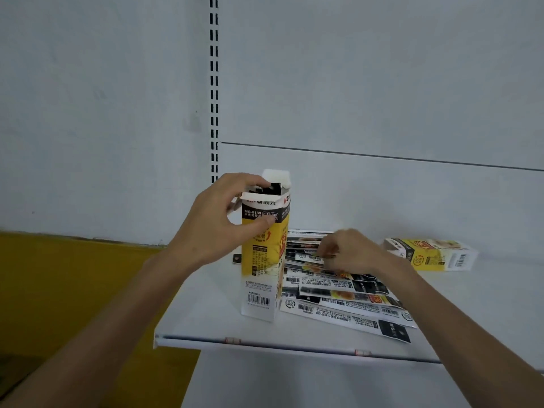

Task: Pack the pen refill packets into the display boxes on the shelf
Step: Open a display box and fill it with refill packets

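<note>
A tall yellow, white and black display box (260,272) stands upright on the white shelf (223,313), its top flaps open with dark packet ends showing inside. My left hand (219,219) grips its upper part, thumb on the front and fingers over the rim. To the right of the box lies a loose pile of pen refill packets (347,298), flat and fanned out. My right hand (350,251) rests on the back of the pile and pinches one packet there. A second display box (432,254) lies on its side at the right of the shelf.
The shelf's front edge (294,346) runs across below the pile. A slotted black upright (214,92) rises on the white back panel. Yellow floor (59,290) shows at the lower left, past the shelf's left end.
</note>
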The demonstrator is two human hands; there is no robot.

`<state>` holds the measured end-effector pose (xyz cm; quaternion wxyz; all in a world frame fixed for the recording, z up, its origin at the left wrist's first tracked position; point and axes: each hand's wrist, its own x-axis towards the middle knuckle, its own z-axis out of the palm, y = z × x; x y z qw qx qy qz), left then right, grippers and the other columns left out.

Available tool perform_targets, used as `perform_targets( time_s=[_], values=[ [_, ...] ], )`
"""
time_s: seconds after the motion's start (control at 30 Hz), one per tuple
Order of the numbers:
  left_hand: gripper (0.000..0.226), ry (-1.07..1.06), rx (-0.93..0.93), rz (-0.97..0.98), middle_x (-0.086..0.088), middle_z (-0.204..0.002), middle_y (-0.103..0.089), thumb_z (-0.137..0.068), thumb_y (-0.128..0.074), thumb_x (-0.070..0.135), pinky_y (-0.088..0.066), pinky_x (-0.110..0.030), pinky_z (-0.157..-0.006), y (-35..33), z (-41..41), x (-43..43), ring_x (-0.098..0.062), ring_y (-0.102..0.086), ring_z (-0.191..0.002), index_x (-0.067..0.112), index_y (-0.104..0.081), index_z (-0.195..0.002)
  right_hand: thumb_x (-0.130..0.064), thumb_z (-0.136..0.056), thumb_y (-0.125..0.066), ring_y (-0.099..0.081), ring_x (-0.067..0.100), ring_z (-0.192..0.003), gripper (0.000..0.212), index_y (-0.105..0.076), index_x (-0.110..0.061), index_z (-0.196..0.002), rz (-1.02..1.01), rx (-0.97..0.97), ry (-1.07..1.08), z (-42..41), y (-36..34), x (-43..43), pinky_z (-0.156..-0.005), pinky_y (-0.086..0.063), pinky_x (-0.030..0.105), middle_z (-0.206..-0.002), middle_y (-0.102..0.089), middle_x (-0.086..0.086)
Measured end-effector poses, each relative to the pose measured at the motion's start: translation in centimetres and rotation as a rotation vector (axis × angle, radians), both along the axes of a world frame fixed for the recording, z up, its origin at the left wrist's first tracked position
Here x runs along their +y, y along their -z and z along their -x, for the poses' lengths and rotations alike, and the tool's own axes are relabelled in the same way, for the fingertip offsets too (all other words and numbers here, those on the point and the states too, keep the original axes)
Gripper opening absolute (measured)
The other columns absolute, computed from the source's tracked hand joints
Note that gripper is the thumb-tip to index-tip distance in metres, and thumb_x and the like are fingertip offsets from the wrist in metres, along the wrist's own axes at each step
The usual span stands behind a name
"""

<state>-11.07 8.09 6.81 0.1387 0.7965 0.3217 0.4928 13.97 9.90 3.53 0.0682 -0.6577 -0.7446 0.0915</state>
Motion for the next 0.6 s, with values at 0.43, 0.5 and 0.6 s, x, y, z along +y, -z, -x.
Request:
perform_targets(
  time_s=[0.43,0.5,0.6],
  values=[
    [0.032,0.013,0.145,-0.061,0.032,-0.111,-0.049,-0.072,-0.046,0.057,-0.039,-0.025,-0.090,-1.8,0.7,0.1,0.003,-0.047,-0.110,0.047,-0.052,-0.102,-0.025,-0.081,-0.069,-0.056,0.017,-0.105,0.030,-0.064,-0.018,-0.109,-0.040,0.016,-0.017,-1.2,1.1,0.0,-0.087,-0.045,0.025,-0.110,-0.062,-0.001],
    [0.033,0.026,0.105,-0.049,0.029,-0.107,-0.053,-0.077,-0.035,0.058,-0.040,-0.026,-0.088,-1.7,0.7,0.0,0.001,-0.050,-0.108,0.045,-0.054,-0.100,-0.027,-0.082,-0.069,-0.055,0.018,-0.106,0.036,-0.059,-0.021,-0.116,-0.030,-0.005,0.007,-1.4,1.1,0.0,-0.090,-0.046,0.030,-0.116,-0.061,0.001],
    [0.035,0.014,0.046,-0.051,0.024,-0.106,-0.057,-0.081,-0.029,0.055,-0.042,-0.030,-0.089,-1.7,0.9,0.0,-0.006,-0.052,-0.110,0.043,-0.057,-0.099,-0.027,-0.088,-0.061,-0.058,0.020,-0.099,0.034,-0.052,-0.024,-0.122,-0.063,0.079,-0.014,-1.4,0.6,-0.5,-0.085,-0.048,0.030,-0.108,-0.063,0.003]
  ],
)
